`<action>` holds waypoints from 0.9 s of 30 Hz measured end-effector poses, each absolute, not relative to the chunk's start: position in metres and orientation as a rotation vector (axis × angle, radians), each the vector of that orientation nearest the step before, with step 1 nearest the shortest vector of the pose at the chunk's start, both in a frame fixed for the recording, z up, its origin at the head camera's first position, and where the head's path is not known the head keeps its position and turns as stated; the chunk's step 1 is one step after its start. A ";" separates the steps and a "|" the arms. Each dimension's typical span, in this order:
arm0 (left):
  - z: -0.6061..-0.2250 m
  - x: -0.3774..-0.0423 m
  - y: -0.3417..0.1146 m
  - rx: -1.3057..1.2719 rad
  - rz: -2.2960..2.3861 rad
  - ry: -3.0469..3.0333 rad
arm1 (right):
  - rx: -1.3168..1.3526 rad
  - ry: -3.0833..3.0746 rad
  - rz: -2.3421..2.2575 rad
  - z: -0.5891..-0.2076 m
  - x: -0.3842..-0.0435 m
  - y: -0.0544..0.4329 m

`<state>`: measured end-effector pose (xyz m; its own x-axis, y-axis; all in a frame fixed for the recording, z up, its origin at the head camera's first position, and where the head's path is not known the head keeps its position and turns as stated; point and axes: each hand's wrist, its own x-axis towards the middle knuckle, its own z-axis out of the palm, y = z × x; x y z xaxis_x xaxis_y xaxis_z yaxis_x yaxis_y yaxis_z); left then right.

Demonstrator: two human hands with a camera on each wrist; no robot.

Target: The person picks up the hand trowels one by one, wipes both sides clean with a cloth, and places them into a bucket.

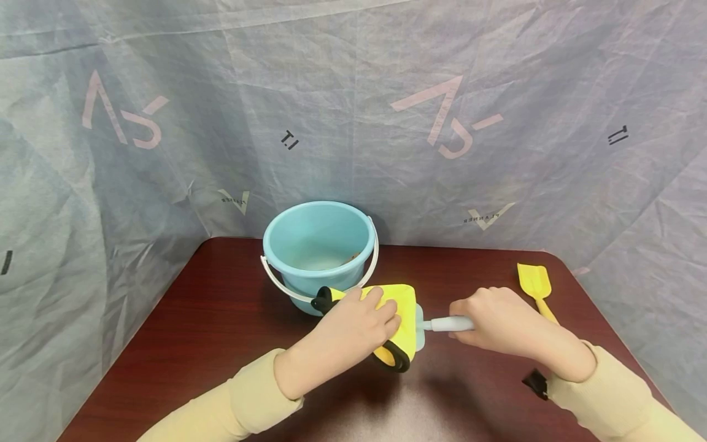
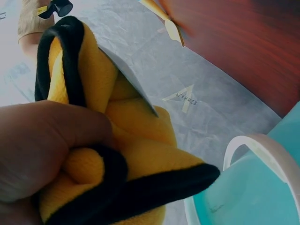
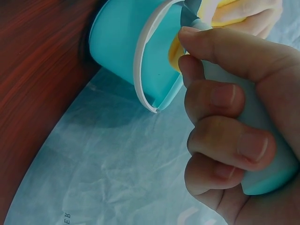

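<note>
Head view: in front of the bucket (image 1: 331,282), your left hand (image 1: 350,325) grips the yellow cloth (image 1: 405,301) against the blue tool (image 1: 444,323); wiping seems under way, the yellow shovel (image 1: 534,281) lying aside. Left wrist: the blade (image 2: 132,76) shows partly uncovered, likely unfinished. Right wrist: your right hand (image 3: 225,126) clasps the handle (image 3: 255,108).

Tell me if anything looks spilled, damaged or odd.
Nothing looks spilled or damaged. One oddity: a small brown patch inside the light-blue bucket, right side, contrasting with the blue; too unclear to identify.
</note>
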<state>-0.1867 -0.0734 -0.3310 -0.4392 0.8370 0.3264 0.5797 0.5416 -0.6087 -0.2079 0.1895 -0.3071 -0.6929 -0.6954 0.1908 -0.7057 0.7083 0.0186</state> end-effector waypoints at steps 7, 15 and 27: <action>-0.334 -0.190 -0.082 -1.163 0.522 -2.166 | 1.108 -2.751 0.069 -0.307 -0.207 0.194; -0.338 -0.194 -0.096 -1.202 0.444 -2.129 | 1.078 -2.760 0.072 -0.308 -0.207 0.201; -0.344 -0.193 -0.123 -1.202 0.357 -2.149 | 1.034 -2.804 0.054 -0.308 -0.206 0.209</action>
